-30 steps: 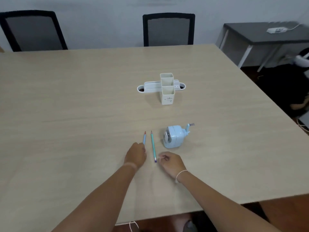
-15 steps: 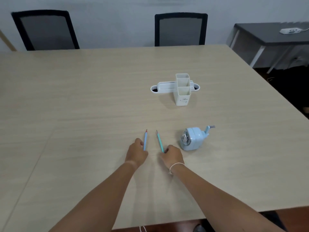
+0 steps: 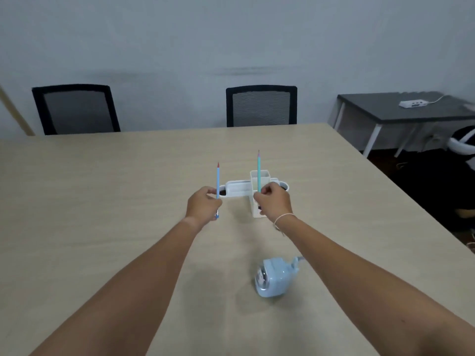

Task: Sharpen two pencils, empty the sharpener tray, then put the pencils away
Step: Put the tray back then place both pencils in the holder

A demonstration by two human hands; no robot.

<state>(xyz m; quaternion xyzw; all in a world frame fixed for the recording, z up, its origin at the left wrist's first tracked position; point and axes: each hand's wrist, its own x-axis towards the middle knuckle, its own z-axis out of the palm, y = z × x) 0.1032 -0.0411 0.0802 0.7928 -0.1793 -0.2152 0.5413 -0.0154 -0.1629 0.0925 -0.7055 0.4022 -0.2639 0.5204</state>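
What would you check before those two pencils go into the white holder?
1. Left hand grips the blue pencil: ok, held upright.
2. Right hand grips the teal pencil: ok, upright.
3. Holder stands upright on the table: ok.
4. Room in the holder's compartments: cannot tell, the hands hide part of it.
5. Sharpener out of the way: ok, it sits nearer the person.
6. Sharpener tray emptied: cannot tell.
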